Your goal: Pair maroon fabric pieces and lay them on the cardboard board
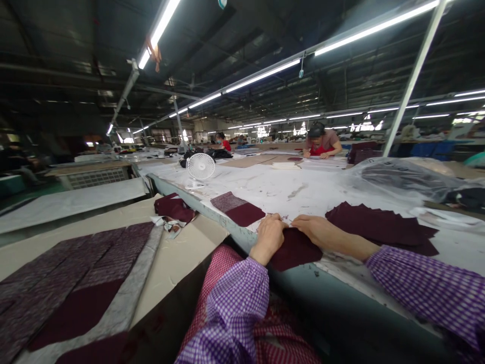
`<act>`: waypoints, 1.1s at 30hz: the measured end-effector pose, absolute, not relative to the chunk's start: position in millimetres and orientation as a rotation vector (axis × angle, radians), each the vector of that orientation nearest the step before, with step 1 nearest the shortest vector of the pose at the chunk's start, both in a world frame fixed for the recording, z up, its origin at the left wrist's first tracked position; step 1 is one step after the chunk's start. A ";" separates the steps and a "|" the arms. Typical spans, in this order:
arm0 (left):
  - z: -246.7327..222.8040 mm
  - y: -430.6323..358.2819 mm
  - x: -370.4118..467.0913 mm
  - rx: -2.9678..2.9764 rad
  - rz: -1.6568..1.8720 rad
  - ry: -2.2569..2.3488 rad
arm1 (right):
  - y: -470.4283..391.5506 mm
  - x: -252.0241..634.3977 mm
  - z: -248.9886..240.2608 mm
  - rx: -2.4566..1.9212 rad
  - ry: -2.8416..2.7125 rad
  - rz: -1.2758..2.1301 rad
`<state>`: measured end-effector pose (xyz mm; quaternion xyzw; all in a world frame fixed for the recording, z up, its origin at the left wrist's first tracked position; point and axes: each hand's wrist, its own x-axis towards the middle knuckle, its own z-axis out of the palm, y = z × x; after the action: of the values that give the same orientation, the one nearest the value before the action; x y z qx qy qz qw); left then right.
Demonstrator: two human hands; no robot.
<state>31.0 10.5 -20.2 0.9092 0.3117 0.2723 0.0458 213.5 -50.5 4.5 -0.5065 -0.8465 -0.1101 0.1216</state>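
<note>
Tabletop bears maroon cloth extending toward the wearer, long axis unclear.

At the fingers, matt, smooth-looking cloth panel; around them, table, its top scuffed, paper-like; beyond the fingers, leftward, plastic-looking fan; rightward, glossy, wrinkled, transparent plastic film.

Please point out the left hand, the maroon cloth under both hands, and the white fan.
Left hand (271, 234): head view, its back.
Maroon cloth (296, 253): head view, its middle.
White fan (200, 166): head view, round grille.
</note>
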 end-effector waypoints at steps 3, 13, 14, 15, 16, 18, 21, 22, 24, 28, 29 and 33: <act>-19.4 15.6 22.2 2.782 0.852 0.890 | -51.4 208.3 -1.4 -1.507 -2.443 -0.251; -30.1 36.8 -19.9 2.779 0.985 0.871 | -57.4 195.4 14.0 -1.662 -2.636 -0.278; -30.3 36.1 -20.3 2.791 0.984 0.875 | -56.3 193.7 14.3 -1.678 -2.670 -0.313; -30.3 35.2 -20.4 2.806 0.979 0.878 | -54.9 192.0 14.3 -1.691 -2.702 -0.358; -30.2 34.1 -20.5 2.821 0.976 0.881 | -53.1 190.3 14.1 -1.705 -2.727 -0.407; -29.9 32.0 -21.3 2.860 0.980 0.876 | -48.9 186.6 13.9 -1.738 -2.753 -0.497; -29.5 30.5 -23.9 2.909 1.000 0.824 | -42.4 180.6 15.9 -1.794 -2.774 -0.580; -29.4 30.7 -25.0 2.896 1.008 0.801 | -40.7 178.7 17.5 -1.803 -2.787 -0.595; -29.3 32.1 -27.7 2.784 1.048 0.768 | -38.7 175.2 21.6 -1.796 -2.821 -0.612; -29.8 37.3 -33.1 2.368 1.157 0.744 | -39.5 170.3 30.0 -1.768 -2.870 -0.606; -30.0 38.4 -34.0 2.290 1.168 0.747 | -40.0 169.5 31.3 -1.761 -2.873 -0.600; -29.8 41.4 -34.5 2.258 1.144 0.763 | -39.4 168.7 34.0 -1.762 -2.898 -0.593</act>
<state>-34.5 41.4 -29.8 0.8278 0.2798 0.4192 0.2462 168.7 -39.4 34.0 -0.5060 -0.8321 -0.1702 -0.1501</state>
